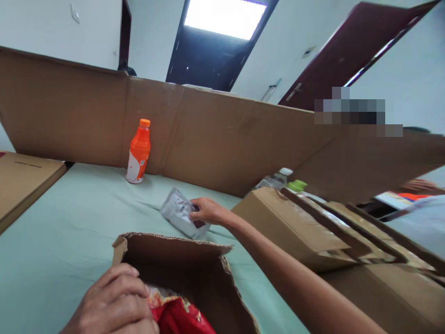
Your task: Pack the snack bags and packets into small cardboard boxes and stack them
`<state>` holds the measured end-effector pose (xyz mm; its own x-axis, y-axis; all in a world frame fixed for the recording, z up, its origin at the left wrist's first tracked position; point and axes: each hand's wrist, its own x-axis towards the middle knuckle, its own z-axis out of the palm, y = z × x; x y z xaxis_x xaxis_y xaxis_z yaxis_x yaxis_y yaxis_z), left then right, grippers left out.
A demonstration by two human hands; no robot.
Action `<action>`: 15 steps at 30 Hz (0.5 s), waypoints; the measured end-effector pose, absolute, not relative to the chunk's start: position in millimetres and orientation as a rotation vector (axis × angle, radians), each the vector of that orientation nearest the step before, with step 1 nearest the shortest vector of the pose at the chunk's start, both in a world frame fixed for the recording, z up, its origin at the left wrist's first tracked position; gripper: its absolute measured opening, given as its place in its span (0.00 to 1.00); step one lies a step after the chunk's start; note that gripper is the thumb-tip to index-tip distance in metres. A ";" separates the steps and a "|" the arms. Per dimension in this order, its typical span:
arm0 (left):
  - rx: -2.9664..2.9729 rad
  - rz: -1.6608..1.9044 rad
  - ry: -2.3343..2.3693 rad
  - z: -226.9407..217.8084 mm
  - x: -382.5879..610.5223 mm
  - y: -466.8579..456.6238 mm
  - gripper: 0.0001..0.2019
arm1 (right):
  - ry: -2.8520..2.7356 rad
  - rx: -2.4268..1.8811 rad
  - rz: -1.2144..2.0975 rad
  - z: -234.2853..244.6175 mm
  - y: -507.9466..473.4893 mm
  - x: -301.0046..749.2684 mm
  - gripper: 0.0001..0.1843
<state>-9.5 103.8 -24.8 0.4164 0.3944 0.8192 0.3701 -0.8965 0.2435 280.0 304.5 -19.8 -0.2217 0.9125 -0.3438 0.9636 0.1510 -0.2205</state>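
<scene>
My right hand point(207, 211) reaches out over the light green cloth and is closed on the right side of a silver-grey pouch point(175, 208). The thumb lies across its front, and dark printing shows beside it. Nearer to me, an open cardboard box point(205, 278) stands at the bottom of the view. My left hand point(116, 301) is curled over the left wall of this box, its fingertips inside. Just beside those fingertips, a shiny red package point(182, 315) lies in the box. Its lower part is cut off by the frame edge.
An orange bottle point(139, 153) stands by a cardboard partition point(215, 144). Several cardboard boxes point(295, 222) sit at right, with a clear bottle point(274, 180) and a green cap point(297, 185) behind. A flat carton point(28, 181) lies left. Another person's hand point(422, 185) shows far right.
</scene>
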 end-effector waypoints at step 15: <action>2.591 1.596 0.813 -29.7 -15.1 92.2 0.16 | 3.055 2.750 -0.949 64.1 181.0 297.8 0.16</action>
<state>-15.1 92.2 -29.7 0.3530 0.4205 0.8358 0.4290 -0.8666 0.2548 297.8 181.0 64.1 0.1527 0.8939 0.4215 0.4975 0.2990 -0.8143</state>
